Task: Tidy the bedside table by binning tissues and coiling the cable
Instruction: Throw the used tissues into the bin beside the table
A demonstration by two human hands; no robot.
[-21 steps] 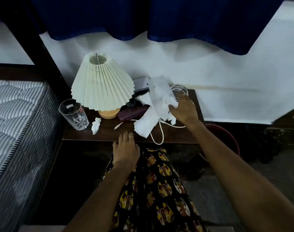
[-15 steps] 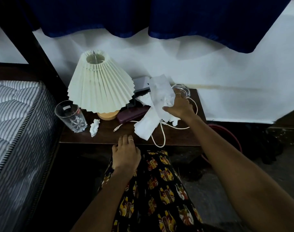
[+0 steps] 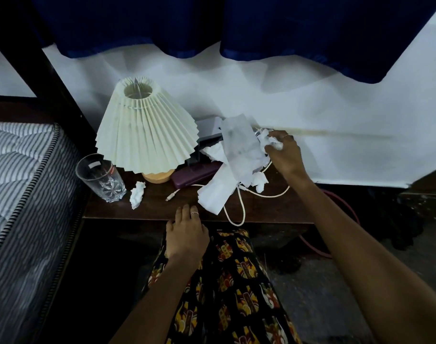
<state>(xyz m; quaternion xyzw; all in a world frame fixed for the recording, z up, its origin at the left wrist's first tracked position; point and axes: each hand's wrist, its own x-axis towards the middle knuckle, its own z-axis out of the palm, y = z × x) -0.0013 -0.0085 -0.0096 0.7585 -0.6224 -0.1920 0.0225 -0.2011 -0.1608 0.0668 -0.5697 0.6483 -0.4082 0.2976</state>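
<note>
Fingers of our right hand (image 3: 285, 155) pinched a crumpled tissue (image 3: 271, 143) above the worktop (image 3: 274, 207); our left hand (image 3: 187, 232) lay flat, fingers together, beside the uncoiled cable (image 3: 236, 207).

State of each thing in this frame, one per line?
Right hand: shut on a crumpled tissue.
Left hand: flat, empty, at the table edge.
Tissue pile: loose, unbinned.
Small tissue: crumpled beside the glass.
Cable: uncoiled, looping over the edge.
Glass: upright, looks empty.
Lamp: appears unlit.
</note>
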